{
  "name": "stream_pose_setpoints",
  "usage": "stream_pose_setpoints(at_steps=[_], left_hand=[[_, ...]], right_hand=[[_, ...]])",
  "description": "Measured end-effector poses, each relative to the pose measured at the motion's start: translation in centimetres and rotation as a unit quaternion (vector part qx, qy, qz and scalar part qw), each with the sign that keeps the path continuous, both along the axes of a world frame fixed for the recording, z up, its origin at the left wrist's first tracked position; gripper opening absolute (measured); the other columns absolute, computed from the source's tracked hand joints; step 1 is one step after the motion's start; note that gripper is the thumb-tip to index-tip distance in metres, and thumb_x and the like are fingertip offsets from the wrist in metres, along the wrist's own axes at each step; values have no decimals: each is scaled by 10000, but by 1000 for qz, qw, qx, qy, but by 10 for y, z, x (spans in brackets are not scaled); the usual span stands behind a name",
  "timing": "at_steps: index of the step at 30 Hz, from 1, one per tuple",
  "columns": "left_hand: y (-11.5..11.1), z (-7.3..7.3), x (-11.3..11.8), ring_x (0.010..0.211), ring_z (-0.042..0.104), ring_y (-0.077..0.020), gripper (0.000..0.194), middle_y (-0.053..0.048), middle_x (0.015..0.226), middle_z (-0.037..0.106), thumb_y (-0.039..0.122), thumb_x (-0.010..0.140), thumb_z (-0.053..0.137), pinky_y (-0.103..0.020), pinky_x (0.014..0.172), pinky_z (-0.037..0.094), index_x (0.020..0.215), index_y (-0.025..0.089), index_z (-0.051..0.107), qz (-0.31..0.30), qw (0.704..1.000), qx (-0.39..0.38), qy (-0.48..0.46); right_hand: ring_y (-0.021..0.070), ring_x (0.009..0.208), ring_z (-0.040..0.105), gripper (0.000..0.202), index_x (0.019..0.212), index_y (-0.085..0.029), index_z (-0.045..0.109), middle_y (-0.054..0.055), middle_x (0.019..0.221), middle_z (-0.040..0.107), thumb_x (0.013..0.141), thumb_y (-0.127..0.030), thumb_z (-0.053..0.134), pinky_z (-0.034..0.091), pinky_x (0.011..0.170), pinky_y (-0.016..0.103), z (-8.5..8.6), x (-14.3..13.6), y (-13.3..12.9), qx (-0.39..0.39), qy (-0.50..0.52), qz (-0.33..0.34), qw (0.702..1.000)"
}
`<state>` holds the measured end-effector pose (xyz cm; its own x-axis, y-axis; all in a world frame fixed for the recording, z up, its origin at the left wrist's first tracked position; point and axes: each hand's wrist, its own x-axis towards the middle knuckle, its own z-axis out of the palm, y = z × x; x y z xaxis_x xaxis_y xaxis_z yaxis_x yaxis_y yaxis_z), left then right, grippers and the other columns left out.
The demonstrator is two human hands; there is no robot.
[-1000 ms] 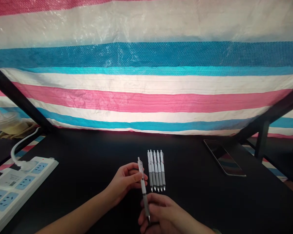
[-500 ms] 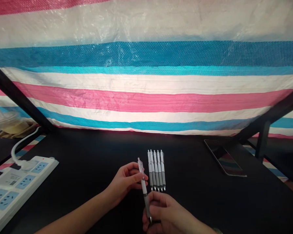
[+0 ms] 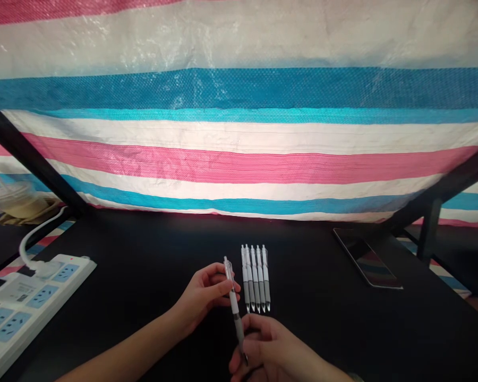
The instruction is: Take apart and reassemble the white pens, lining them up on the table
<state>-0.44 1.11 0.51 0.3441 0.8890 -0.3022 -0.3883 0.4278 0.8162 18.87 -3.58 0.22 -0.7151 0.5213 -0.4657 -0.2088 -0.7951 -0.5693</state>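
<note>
The pen [image 3: 234, 302], slim with a clear plastic upper barrel, white middle and grey grip, is tilted above the smooth black table [image 3: 151, 265]. Left hand [image 3: 213, 291]: thumb and fingers pinch the upper barrel. Right hand [image 3: 269, 345]: fingers curl around the grip; tip blurred. Five matching pens [image 3: 255, 278] lie parallel alongside. Clear plastic cup [image 3: 18, 204], cut off at the left edge, contains pale liquid.

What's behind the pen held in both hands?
Behind the pen are fingers of the left hand at its upper part, fingers of the right hand near its lower end, and black table between. Whatever finger or table surface the pen directly covers cannot be seen.
</note>
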Motion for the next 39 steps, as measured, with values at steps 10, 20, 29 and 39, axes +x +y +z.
stream_pose_setpoints(at_steps=[10,20,29,39], left_hand=[[1,1,-1,672,682,-141,244,-61,777,730,241,745,804,-217,613,543,892,137,640,17,1000,2,3],[6,5,-4,683,681,-145,239,-59,786,727,247,757,795,-227,620,556,907,140,643,60,998,-4,-7],[10,8,-5,678,672,-128,267,-43,784,723,250,719,827,-214,620,554,894,138,659,109,994,-20,-16],[12,5,-6,687,678,-129,284,-37,789,718,260,686,850,-200,619,550,874,145,670,129,990,-45,-25]], right_hand=[[70,535,602,319,848,-143,550,29,674,700,651,-232,784,397,496,147,-6,-3,-2,2,-58,19,998],[102,606,630,342,824,-129,585,49,724,711,590,-188,826,383,513,169,-15,0,-1,36,-76,45,995],[64,527,539,376,711,-152,542,-44,602,603,519,-209,860,318,463,159,-14,-2,-1,59,-131,66,987],[55,512,548,368,698,-144,549,-30,608,630,505,-170,861,353,452,144,-16,-2,-2,58,-121,57,989]])
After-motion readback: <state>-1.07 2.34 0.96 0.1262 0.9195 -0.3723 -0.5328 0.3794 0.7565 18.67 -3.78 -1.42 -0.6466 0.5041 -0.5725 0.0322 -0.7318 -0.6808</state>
